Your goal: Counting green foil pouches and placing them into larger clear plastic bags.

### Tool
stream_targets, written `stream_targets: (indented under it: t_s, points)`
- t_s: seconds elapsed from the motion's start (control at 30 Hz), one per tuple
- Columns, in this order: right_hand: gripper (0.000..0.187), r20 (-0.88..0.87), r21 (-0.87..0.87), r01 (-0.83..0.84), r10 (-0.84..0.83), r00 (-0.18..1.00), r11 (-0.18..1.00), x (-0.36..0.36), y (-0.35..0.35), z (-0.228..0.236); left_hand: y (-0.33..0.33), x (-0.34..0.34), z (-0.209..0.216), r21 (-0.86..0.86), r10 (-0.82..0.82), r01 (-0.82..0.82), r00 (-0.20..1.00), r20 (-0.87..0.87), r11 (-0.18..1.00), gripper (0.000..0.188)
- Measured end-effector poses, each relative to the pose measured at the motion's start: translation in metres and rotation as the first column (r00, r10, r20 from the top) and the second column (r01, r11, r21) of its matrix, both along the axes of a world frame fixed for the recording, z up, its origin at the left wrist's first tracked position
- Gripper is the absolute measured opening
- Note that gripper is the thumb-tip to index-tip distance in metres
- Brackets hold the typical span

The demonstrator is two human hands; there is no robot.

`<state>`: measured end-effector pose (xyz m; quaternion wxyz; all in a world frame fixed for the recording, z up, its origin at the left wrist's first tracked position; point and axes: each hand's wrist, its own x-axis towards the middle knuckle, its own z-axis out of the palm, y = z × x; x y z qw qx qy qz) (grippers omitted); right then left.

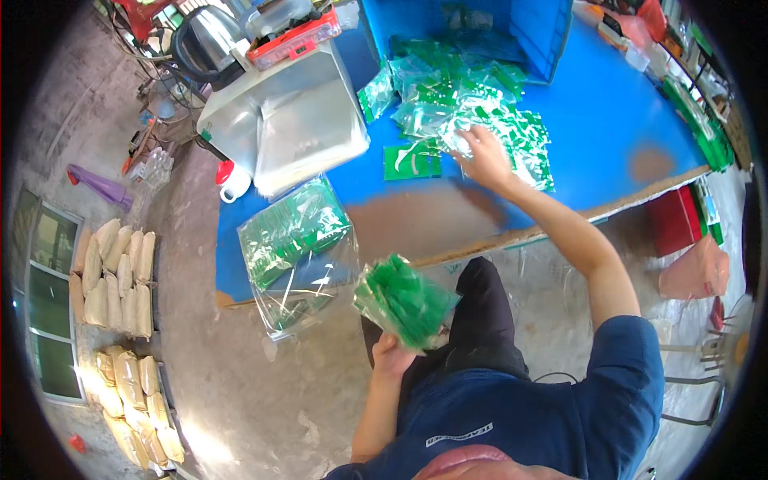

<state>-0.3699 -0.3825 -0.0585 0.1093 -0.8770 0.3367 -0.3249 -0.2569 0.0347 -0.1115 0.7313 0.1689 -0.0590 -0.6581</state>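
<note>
My left hand [391, 357] is closed round the lower end of a bundle of green packets [406, 302] in clear plastic, held above my lap in front of the table edge. My right hand [485, 158] reaches over the table to the near side of a loose heap of green packets [448, 96] in clear film. Its thumb and fingers are apart at the heap, and nothing shows clearly between them. One flat green packet [412, 162] lies just left of that hand. A large clear bag [298, 234] filled with green packets lies at the table's left corner, its end hanging over the edge.
A blue crate [552, 40] lies on its side behind the heap on the blue table [616, 120]. Clear plastic sheets [308, 132] sit in a metal box at the left, near a red-and-white cup [232, 182] and a kettle [206, 44]. Brown sacks [120, 276] are stacked farther left.
</note>
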Motion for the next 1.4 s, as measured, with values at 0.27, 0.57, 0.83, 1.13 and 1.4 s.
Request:
stream_targets:
  t_s: [0.27, 0.57, 0.83, 1.13, 1.4]
  points:
    - [0.055, -0.186, -0.109, -0.370, 0.346, 0.919, 0.923, 0.123, 0.117, -0.009, 0.008, 0.008, 0.002, -0.007, 0.132, -0.132, 0.987, 0.095, 0.991, 0.077]
    - [0.026, 0.206, 0.209, -0.441, 0.401, 0.893, 0.873, -0.014, 0.207, 0.011, 0.014, 0.024, -0.022, -0.108, 0.024, -0.030, 0.998, -0.058, 0.994, 0.075]
    - [0.025, 0.698, 0.689, -0.717, -0.363, 0.618, 0.103, -0.028, 0.237, 0.011, -0.051, 0.001, -0.026, -0.058, 0.038, -0.050, 0.980, -0.196, 0.997, 0.057]
    - [0.129, 0.367, 0.444, -0.580, 0.453, 0.813, 0.683, 0.004, 0.150, 0.070, -0.124, 0.063, 0.087, -0.249, 0.296, -0.168, 0.389, 0.872, 0.954, 0.079]
    - [0.110, 0.389, 0.534, -0.495, 0.320, 0.864, 0.686, 0.019, 0.134, 0.018, -0.158, 0.082, 0.069, -0.269, 0.291, -0.173, 0.120, 0.949, 0.948, 0.127]
